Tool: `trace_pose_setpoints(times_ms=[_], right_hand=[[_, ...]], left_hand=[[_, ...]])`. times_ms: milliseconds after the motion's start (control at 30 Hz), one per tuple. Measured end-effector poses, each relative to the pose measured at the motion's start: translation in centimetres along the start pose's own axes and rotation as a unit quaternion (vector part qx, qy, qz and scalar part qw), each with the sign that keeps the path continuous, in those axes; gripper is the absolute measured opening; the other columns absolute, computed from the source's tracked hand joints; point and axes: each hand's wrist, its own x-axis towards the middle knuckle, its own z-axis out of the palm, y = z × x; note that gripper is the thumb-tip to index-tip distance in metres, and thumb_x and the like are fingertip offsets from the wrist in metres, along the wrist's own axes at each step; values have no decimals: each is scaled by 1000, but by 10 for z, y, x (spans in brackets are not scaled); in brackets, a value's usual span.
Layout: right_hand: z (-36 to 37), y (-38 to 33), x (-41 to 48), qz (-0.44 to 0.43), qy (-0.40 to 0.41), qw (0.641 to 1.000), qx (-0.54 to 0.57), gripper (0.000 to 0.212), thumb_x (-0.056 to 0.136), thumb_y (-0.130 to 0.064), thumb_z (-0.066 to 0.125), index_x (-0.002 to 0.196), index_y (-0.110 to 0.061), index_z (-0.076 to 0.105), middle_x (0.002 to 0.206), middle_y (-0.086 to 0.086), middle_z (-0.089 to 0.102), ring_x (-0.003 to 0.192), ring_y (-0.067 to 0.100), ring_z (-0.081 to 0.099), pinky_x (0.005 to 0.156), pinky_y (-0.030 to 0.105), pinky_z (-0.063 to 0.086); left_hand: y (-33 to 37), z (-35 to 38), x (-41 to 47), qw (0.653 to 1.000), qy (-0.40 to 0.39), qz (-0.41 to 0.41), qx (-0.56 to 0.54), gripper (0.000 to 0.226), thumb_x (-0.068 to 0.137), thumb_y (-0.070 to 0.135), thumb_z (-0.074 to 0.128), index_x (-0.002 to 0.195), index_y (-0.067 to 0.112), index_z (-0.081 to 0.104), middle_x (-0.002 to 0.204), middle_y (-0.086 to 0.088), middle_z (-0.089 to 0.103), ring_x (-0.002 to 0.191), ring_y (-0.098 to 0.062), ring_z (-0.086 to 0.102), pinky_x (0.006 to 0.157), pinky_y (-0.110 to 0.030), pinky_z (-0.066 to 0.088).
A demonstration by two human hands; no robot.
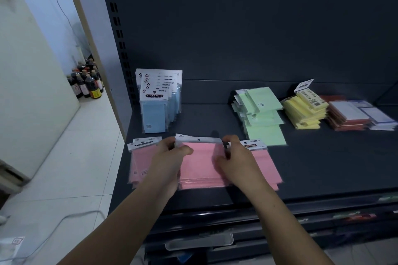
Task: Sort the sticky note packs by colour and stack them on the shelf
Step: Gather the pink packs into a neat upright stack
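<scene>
The left hand (170, 157) and right hand (234, 161) each clasp one side of the pink bundle (200, 163), fingers curled round its edges, at the front of the dark shelf (323, 168). More pink packs (141, 163) lie flat on either side of it. Blue packs (154, 112) stand upright behind, with the green stack (263, 114) and yellow stack (303, 112) further right

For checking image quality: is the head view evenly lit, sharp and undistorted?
Head view: the dark shelf is dim, the white floor at left brighter; the slotted upright leans from wide-angle distortion; left hand, right hand and the pink pack they grip look slightly soft.
</scene>
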Motion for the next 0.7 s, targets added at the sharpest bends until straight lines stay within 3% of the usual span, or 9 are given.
trace_pose_setpoints(times_ms=[67,133,233,300,433,567,700], right_hand=[[1,4,2,15,5,998,66,33,92,-20,55,122,-17,43,102,5,64,86,18,58,74,26,44],[3,10,2,34,14,988,153,38,86,-15,64,119,-19,44,100,2,62,88,16,58,79,26,45],[5,15,3,53,34,974,218,41,83,-11,68,116,-20,45,97,-1,59,94,18,58,91,32,47],[6,17,4,55,32,972,225,42,83,-12,68,118,-20,45,95,-4,58,95,17,58,92,32,47],[3,19,8,50,18,973,223,40,83,-11,68,114,-21,46,94,-7,59,90,12,58,86,28,47],[0,20,8,41,10,977,211,42,83,-11,69,117,-19,46,93,-8,59,94,16,60,90,34,50],[0,18,9,9,13,983,181,43,83,-15,69,116,-23,42,91,-16,55,87,4,56,82,23,46]], left_hand=[[2,2,2,999,19,14,-29,45,79,-8,60,121,7,51,103,-11,66,88,-26,65,59,-31,53],[5,5,3,997,27,14,-64,50,77,-10,61,123,8,49,108,-12,64,91,-28,65,69,-38,57],[10,10,5,996,12,-9,-88,31,76,-13,61,103,3,58,89,-12,67,72,-23,68,66,-34,57],[12,12,6,996,-11,-45,-78,14,77,-11,61,88,-1,62,80,-15,68,66,-24,67,60,-33,56],[12,10,14,992,-44,-93,-74,9,79,-6,64,88,-3,63,84,-17,70,78,-28,67,65,-36,54],[8,12,15,995,-72,-61,-9,13,81,-5,61,88,6,64,84,-13,72,79,-27,68,62,-33,53],[6,6,13,993,-113,12,16,29,80,-4,63,107,8,64,99,-12,72,86,-27,69,62,-33,55]])
